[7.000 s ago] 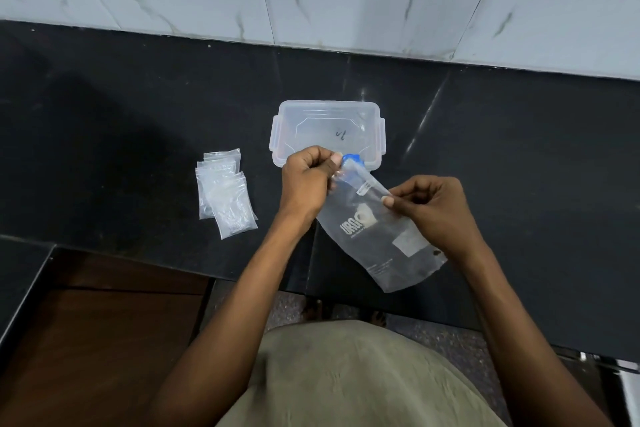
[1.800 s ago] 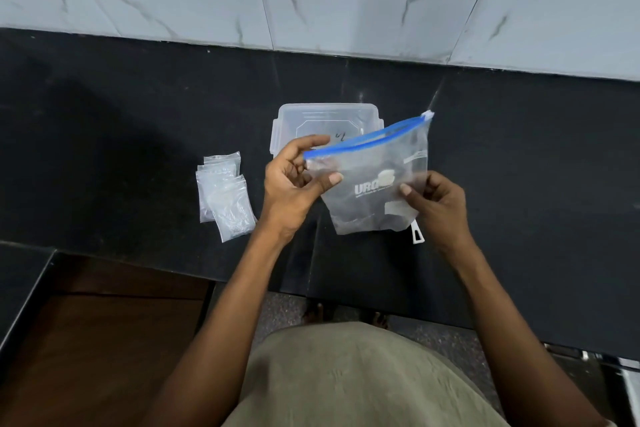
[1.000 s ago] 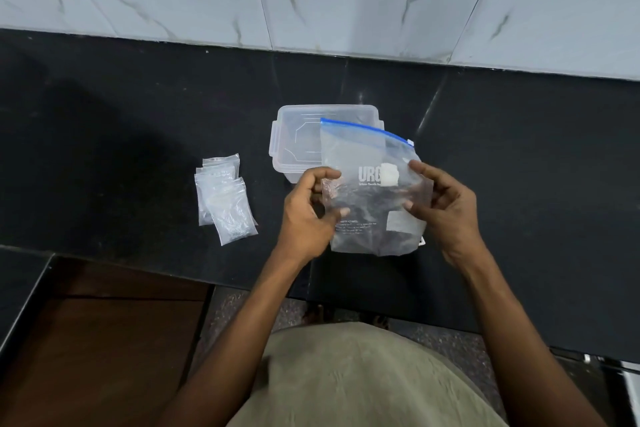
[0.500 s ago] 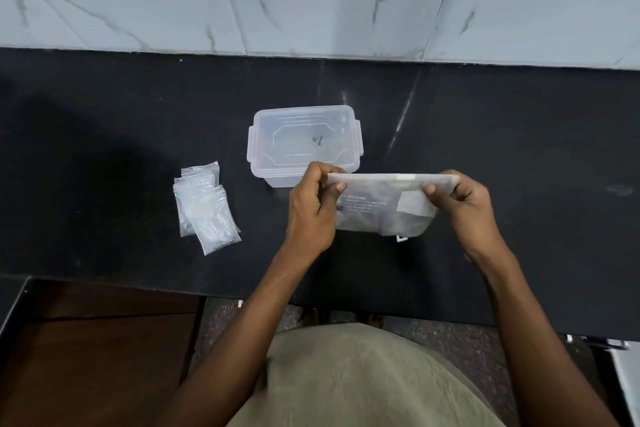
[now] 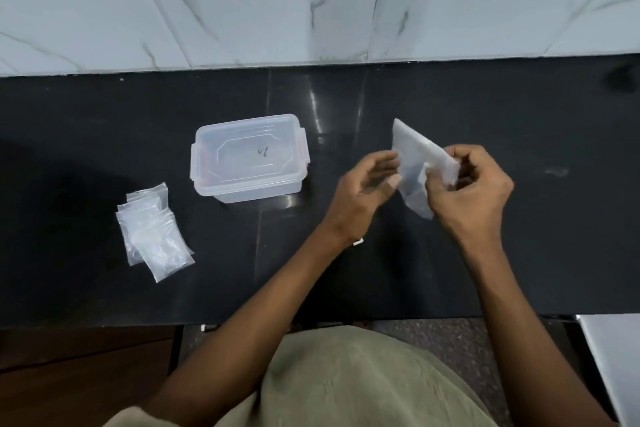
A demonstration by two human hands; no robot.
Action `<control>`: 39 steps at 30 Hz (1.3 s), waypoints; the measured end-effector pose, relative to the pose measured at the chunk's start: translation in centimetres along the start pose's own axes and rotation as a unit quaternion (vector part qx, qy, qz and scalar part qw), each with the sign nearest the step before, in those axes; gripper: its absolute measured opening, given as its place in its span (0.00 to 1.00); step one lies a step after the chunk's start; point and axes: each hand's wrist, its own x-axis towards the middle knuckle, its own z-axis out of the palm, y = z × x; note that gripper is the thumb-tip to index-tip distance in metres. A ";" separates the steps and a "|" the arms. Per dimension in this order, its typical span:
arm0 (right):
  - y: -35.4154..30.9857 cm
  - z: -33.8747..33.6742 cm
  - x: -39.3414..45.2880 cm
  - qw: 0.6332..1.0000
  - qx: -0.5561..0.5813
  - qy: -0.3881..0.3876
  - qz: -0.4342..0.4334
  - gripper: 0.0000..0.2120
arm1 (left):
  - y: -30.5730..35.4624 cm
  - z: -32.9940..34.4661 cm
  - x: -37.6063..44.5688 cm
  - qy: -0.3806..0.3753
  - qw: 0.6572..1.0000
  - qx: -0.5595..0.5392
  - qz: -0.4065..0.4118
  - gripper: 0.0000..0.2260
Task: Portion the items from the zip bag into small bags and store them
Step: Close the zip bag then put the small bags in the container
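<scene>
The folded clear zip bag (image 5: 414,163) hangs above the black counter at centre right. My right hand (image 5: 471,191) grips its right side with curled fingers. My left hand (image 5: 367,184) is beside the bag's left edge, its fingers loosely bent and the thumb tip touching the plastic. A pile of small clear bags (image 5: 152,236) lies on the counter at the left. A clear plastic box with its lid on (image 5: 247,156) stands between the pile and my hands.
The black stone counter (image 5: 450,270) runs across the view, backed by a white marble wall (image 5: 311,3). Its front edge lies just below my forearms. A small white scrap (image 5: 358,242) lies by my left wrist. A white surface (image 5: 616,357) shows at the lower right.
The zip bag has been folded smaller and carried to the right, away from the box. My left hand has loosened its pinch on the bag. My head has shifted right.
</scene>
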 end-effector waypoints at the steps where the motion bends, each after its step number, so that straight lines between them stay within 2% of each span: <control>1: 0.1 0.4 0.1 1.000 -0.006 -0.025 -0.009 0.10 | -0.1 1.0 0.2 -0.047 0.996 -0.068 -0.041 0.23; 3: 0.7 0.8 0.5 0.994 0.016 -0.107 0.019 0.14 | -0.7 2.7 1.3 -0.073 0.978 -0.166 -0.102 0.24; 5: 1.7 1.1 0.7 0.980 0.058 -0.178 0.068 0.15 | -1.6 3.3 2.2 -0.042 0.968 -0.203 -0.143 0.23; 7: 2.7 1.0 0.9 0.972 0.095 -0.200 0.084 0.13 | -2.6 3.1 3.1 0.020 0.965 -0.191 -0.178 0.18; 8: 3.1 0.9 0.8 0.975 0.088 -0.191 0.077 0.16 | -3.3 2.9 3.6 0.050 0.964 -0.173 -0.194 0.15; 11: 5.0 0.8 1.1 0.986 -0.049 -0.157 -0.021 0.21 | -4.3 2.9 4.7 0.084 0.949 -0.182 -0.242 0.11; 14: 7.1 1.0 2.1 0.954 -0.197 -0.223 -0.022 0.28 | -4.5 3.2 5.9 0.080 0.916 -0.260 -0.295 0.11; 16: 8.6 1.5 2.3 0.929 -0.266 -0.255 -0.020 0.30 | -5.0 3.7 7.0 0.083 0.909 -0.254 -0.320 0.11; 18: 10.3 2.2 2.4 0.910 -0.311 -0.275 -0.019 0.32 | -5.4 4.5 8.1 0.100 0.925 -0.170 -0.324 0.11; 20: 11.6 2.9 2.4 0.894 -0.336 -0.296 0.002 0.34 | -5.7 5.2 8.7 0.121 0.948 -0.002 -0.293 0.15; 22: 12.5 3.7 2.2 0.891 -0.344 -0.296 0.018 0.34 | -5.8 5.5 8.4 0.140 0.949 0.202 -0.196 0.24; 24: 13.0 4.4 1.7 0.892 -0.350 -0.285 0.023 0.34 | -5.7 5.6 7.8 0.128 0.915 0.380 -0.031 0.29; 26: 13.5 5.1 1.2 0.896 -0.349 -0.273 0.028 0.34 | -5.8 5.5 7.7 0.030 0.873 0.480 0.083 0.28; 27: 13.7 5.3 1.0 0.897 -0.348 -0.271 0.032 0.33 | -6.1 5.5 7.7 -0.033 0.853 0.512 0.096 0.27; 29: 13.9 5.6 0.7 0.896 -0.352 -0.268 0.036 0.32 | -7.4 5.6 7.5 -0.131 0.812 0.565 0.060 0.26; 31: 13.8 5.7 0.6 0.897 -0.356 -0.262 0.034 0.33 | -8.8 5.5 7.3 -0.170 0.774 0.610 0.030 0.26; 32: 13.8 5.7 0.6 0.898 -0.357 -0.257 0.033 0.34 | -9.3 5.4 7.2 -0.173 0.768 0.616 0.024 0.26; 36: 13.9 5.8 0.5 0.899 -0.357 -0.251 0.024 0.35 | -10.4 4.7 6.8 -0.161 0.789 0.593 0.004 0.28; 39: 14.0 5.7 0.6 0.898 -0.358 -0.254 0.020 0.35 | -10.6 4.5 7.1 -0.179 0.797 0.577 -0.018 0.28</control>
